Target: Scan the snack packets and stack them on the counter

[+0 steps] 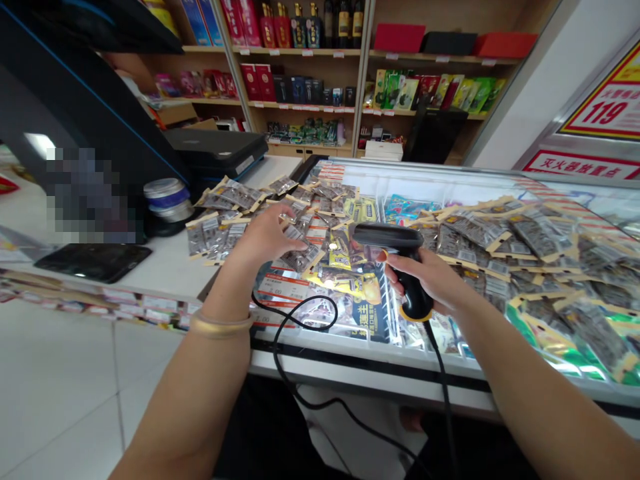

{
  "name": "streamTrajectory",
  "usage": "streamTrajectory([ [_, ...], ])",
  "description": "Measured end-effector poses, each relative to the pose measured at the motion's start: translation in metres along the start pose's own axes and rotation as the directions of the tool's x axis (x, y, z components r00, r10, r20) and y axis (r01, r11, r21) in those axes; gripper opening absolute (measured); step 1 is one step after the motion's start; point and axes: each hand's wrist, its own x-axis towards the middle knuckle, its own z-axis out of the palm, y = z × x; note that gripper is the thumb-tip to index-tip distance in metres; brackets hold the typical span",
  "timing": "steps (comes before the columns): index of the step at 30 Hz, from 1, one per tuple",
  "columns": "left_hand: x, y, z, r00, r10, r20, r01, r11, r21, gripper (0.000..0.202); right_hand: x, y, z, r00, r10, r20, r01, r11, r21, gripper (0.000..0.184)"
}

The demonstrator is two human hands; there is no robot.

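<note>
Black barcode scanner (395,239), yellow-trimmed, corded, gripped by right hand (436,280), left hand (265,233) pinching packet (301,257).

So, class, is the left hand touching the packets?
Touching. Head view: the left hand presses its fingertips on the packets, no gap; right hand grips the scanner.

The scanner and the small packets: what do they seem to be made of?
The scanner, gripped by the right hand: likely moulded plastic, black, slightly glossy, with a yellow base ring. The packets under the left hand: apparently thin plastic film, shiny and crinkled, with paper-like tan edges.
</note>
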Motion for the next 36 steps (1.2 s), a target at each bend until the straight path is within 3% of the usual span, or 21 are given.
streamTrajectory([
  [5, -0.003, 0.01, 0.002, 0.999, -0.004, -0.038, -0.002, 0.987, -0.162, 0.056, -0.003, 0.0, -0.005, 0.998, -0.012, 0.057, 0.017, 0.995, -0.098, 0.043],
  [12, -0.003, 0.018, 0.015, 0.999, -0.05, -0.001, 0.044, 0.887, -0.459, 0.047, -0.009, -0.003, -0.005, 0.997, -0.034, 0.072, 0.055, 0.95, -0.308, 0.041],
  [17, -0.003, 0.02, 0.019, 0.999, -0.049, 0.023, 0.054, 0.879, -0.473, 0.045, -0.011, -0.003, -0.003, 0.996, -0.03, 0.087, 0.062, 0.918, -0.391, 0.036],
  [36, -0.001, 0.017, 0.02, 0.995, -0.061, 0.076, 0.092, 0.856, -0.508, 0.046, -0.008, 0.0, -0.008, 0.985, -0.03, 0.168, 0.099, 0.903, -0.418, 0.037],
])
